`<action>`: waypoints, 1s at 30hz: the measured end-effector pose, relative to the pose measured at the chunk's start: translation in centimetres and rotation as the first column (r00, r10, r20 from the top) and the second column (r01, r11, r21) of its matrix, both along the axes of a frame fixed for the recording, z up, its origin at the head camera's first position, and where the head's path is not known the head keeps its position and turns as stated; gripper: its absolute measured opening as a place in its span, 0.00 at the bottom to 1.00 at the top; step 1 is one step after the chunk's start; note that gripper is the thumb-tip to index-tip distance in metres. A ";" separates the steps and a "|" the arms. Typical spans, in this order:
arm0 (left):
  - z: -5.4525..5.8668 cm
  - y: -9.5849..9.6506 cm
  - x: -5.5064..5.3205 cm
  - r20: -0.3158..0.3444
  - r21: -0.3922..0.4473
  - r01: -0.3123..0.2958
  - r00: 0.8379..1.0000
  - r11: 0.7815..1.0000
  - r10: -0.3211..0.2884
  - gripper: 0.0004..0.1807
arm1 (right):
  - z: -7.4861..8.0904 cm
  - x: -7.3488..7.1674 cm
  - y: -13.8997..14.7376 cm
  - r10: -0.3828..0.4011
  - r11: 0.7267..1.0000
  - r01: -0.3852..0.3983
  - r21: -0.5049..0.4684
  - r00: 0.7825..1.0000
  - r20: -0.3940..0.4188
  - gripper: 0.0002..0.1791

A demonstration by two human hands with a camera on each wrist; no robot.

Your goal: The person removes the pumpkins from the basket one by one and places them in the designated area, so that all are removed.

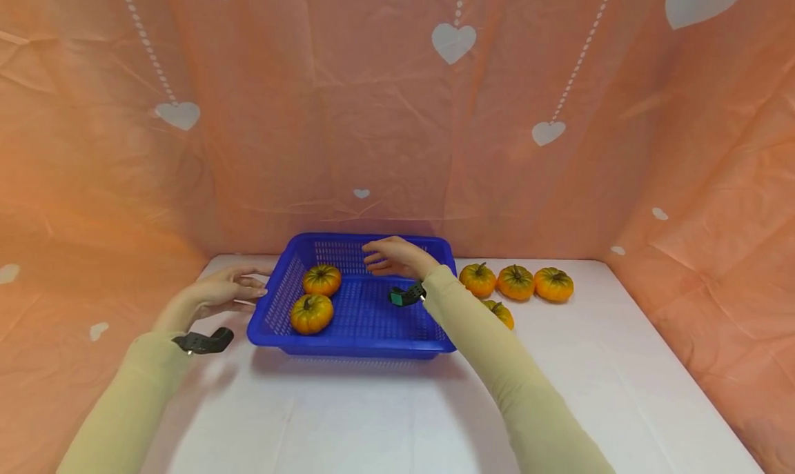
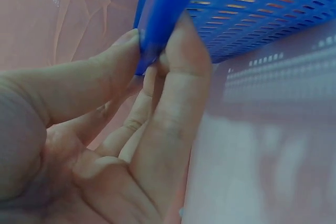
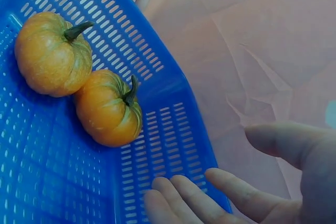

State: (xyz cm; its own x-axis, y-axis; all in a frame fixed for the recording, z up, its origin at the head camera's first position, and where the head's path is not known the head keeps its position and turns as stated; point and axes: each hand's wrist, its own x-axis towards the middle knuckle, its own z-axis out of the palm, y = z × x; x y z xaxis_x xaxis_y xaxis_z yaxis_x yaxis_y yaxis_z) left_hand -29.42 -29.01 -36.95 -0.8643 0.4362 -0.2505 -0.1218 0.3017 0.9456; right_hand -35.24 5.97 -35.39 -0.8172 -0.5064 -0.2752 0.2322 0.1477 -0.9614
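A blue plastic basket [image 1: 354,346] with slotted walls stands on the table. My left hand [image 1: 220,293] pinches its left rim between thumb and fingers, as the left wrist view shows up close. Two small orange pumpkins lie at the left end inside: a rear pumpkin [image 1: 322,279] and a front pumpkin [image 1: 312,314]. Over the basket's right half, my right hand [image 1: 397,257] hovers with nothing in it. In the right wrist view its fingers [image 3: 194,200] are spread apart from the thumb, away from both pumpkins.
Right of the basket, several more pumpkins [image 1: 516,282] sit on the white tabletop [image 1: 590,370]. My right sleeve partly hides the nearer ones. A pink-orange curtain [image 1: 373,129] with white hearts encloses the back and sides.
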 end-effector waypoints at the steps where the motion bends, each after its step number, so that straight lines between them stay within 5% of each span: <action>1: 0.0 0.0 0.0 0.002 0.000 0.000 1.000 1.000 0.000 0.33 | -0.1 -0.1 -0.2 0.004 1.000 -0.004 -0.007 1.000 0.006 0.27; 21: 0.0 -0.2 0.6 0.019 0.008 0.021 1.000 1.000 -0.021 0.32 | -2.6 0.4 -4.7 -0.003 1.000 0.004 -0.002 0.994 0.107 0.25; 30: 0.3 -0.2 1.1 0.033 -0.008 -0.018 0.999 1.000 0.019 0.32 | -3.3 0.8 -6.3 -0.090 0.996 0.089 0.018 0.984 0.155 0.26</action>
State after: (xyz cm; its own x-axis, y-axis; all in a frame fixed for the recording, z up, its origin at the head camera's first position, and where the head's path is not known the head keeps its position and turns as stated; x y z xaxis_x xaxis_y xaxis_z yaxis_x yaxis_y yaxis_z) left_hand -28.27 -29.21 -36.69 -0.8635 0.4180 -0.2822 -0.1584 0.3065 0.9386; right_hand -34.40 -0.34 -38.70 -0.8058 -0.4293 -0.4079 0.3918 0.1300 -0.9108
